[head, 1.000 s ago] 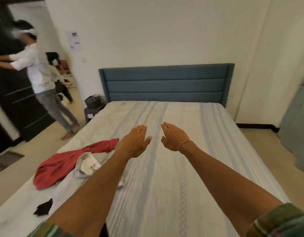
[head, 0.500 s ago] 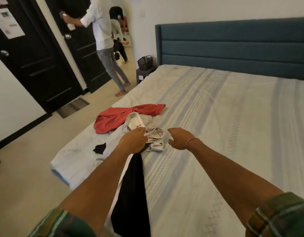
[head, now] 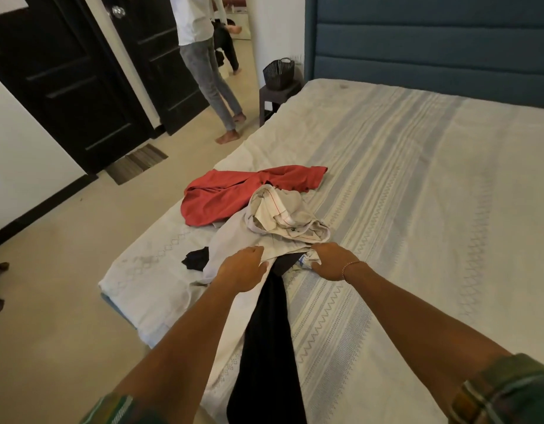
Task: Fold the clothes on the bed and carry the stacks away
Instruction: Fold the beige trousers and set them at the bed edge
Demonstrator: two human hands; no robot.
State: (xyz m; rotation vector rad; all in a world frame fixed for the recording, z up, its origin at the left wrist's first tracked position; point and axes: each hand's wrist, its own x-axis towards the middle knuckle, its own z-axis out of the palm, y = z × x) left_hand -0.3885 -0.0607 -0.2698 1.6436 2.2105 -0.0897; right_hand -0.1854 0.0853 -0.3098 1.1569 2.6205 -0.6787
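A small heap of clothes lies near the left edge of the bed (head: 417, 185). A crumpled beige garment (head: 283, 215) with thin red lines sits on top, half over a red shirt (head: 234, 194). A long black garment (head: 267, 347) runs from the heap toward me between my arms, and a small black piece (head: 197, 258) lies to the left. My left hand (head: 243, 267) grips the near edge of the beige garment. My right hand (head: 332, 260) pinches the same edge on the right, fingers curled into the cloth.
A person in a white shirt (head: 203, 56) stands on the floor by the black doors (head: 65, 87). A dark basket (head: 278, 73) sits on a small side table by the blue headboard (head: 433, 44). A striped mat (head: 136, 162) lies before the doors.
My view has swung left and down toward the clothes. Both hands have dropped from above the sheet onto the beige garment and taken hold of its near edge.
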